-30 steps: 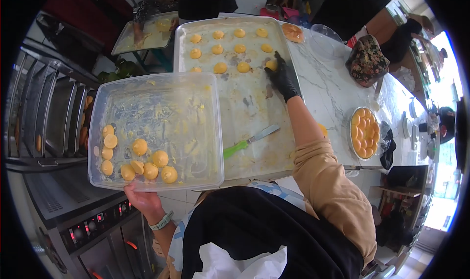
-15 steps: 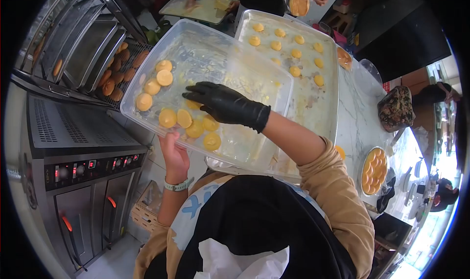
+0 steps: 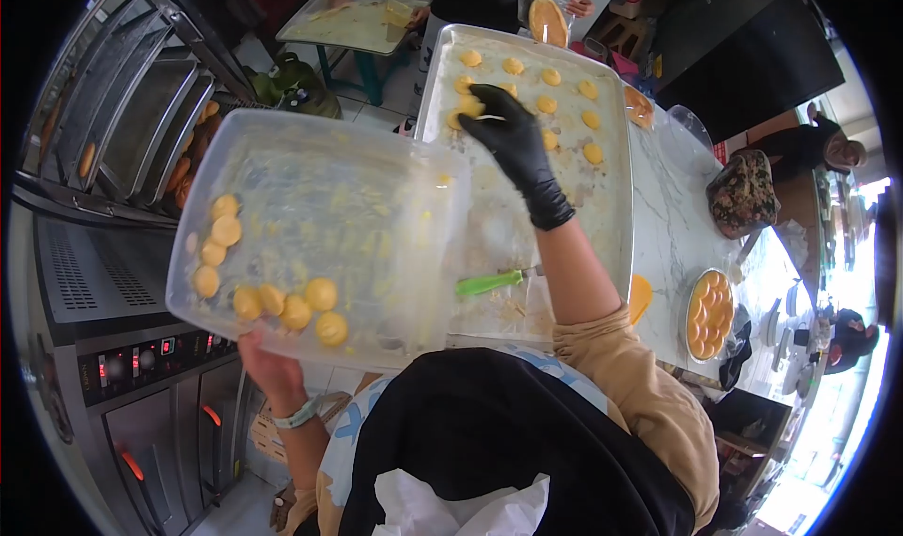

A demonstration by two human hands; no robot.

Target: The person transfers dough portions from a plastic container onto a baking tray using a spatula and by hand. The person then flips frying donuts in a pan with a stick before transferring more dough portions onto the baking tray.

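My left hand (image 3: 271, 371) grips the near left rim of a translucent plastic tub (image 3: 310, 160), which is tilted over the floor and the tray's edge. Several small round yellow cakes (image 3: 296, 312) lie along its left and near sides. In a black glove, my right hand (image 3: 513, 146) is over the far left part of a large metal baking tray (image 3: 564, 226). A round yellow cake (image 3: 471, 106) is pinched between its thumb and fingers. Rows of similar yellow cakes (image 3: 546, 105) sit on the tray's paper. A green-handled tool (image 3: 489, 282) lies on the near part.
On the marble table (image 3: 658, 216) are a round dish of golden buns (image 3: 710, 315) and a wrapped bread (image 3: 639, 108). An oven (image 3: 160, 376) and a tray rack (image 3: 141, 122) stand left. Another person's hands work over a far tray (image 3: 348, 28).
My right hand has moved from inside the tub to above the baking tray, carrying a yellow cake. The tub has shifted left and toward me, uncovering the green-handled tool.
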